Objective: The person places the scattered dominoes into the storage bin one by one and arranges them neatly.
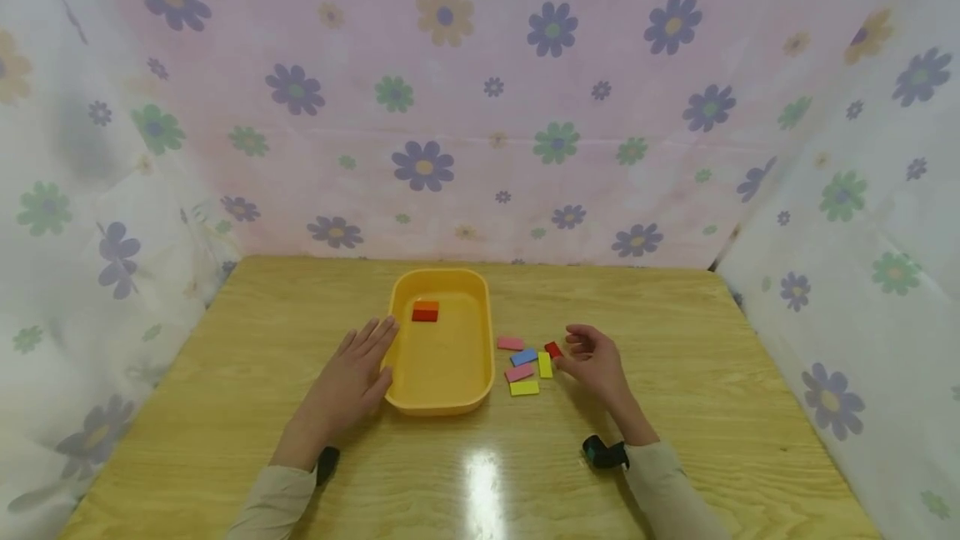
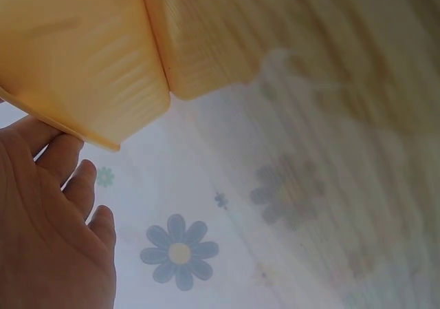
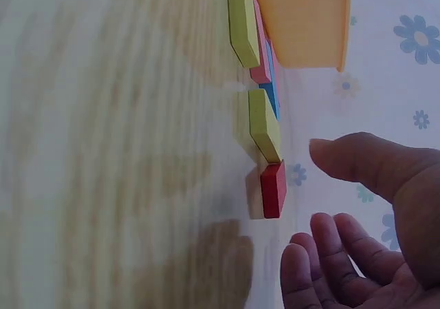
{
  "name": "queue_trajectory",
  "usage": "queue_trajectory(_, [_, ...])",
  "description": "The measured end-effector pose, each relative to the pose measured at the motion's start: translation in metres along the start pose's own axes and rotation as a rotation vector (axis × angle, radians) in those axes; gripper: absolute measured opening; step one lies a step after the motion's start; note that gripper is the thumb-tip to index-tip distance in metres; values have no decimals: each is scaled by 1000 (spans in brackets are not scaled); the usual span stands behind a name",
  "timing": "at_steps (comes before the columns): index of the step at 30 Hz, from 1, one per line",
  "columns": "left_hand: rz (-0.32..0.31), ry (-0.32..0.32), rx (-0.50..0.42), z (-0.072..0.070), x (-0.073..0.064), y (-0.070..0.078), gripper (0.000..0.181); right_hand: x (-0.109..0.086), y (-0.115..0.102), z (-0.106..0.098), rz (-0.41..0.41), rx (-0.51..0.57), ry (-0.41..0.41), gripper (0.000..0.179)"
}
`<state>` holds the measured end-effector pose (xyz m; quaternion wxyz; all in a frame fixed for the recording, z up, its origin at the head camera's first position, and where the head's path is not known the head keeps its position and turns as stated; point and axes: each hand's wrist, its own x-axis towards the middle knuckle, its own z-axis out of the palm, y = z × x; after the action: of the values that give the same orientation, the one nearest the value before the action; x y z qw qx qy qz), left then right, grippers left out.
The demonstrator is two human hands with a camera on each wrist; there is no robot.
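A yellow plastic tray [image 1: 442, 394] stands on the table, with an orange block [image 1: 426, 306] and a red one [image 1: 424, 317] against each other inside. My left hand [image 1: 348, 377] lies with fingers extended at the tray's left rim; the left wrist view shows its fingertips at that edge. To the right of the tray, my right hand [image 1: 596, 363] hovers beside a red block [image 3: 273, 190], thumb and fingers apart, nothing between them. Next to this block lies a yellow block [image 3: 264, 124]. Another yellow block [image 1: 524, 388], a blue block [image 1: 523, 357] and two pink blocks [image 1: 511, 343] lie nearer the tray.
The wooden table [image 1: 750, 407] reaches back to a flower-printed curtain [image 1: 480, 107], which also closes off both sides. Each wrist wears a small black device, such as the one at the right sleeve [image 1: 660, 473].
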<state>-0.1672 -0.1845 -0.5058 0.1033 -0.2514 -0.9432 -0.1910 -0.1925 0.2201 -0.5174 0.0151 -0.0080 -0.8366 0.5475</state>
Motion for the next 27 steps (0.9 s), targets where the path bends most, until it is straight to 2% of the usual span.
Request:
queue_trajectory(3, [8,10,6,0,0,0,61,1,-2,-2,-2,-49,-34,58])
queue_trajectory(8, [-12,-23,-13,1,0,1,61,3,-7,-3,-33,-111,-47,57])
queue_trajectory(15, [-22,-31,-19,2,1,0,62,13,-1,-5,19,-130,-76,58])
queue_trajectory(19, [-16,-23,-18,1,1,1,61,15,1,-5,23,-140,-86,52])
queue_trajectory(27, [-14,-17,-13,0,0,-1,61,19,9,-4,-4,-226,-129,37])
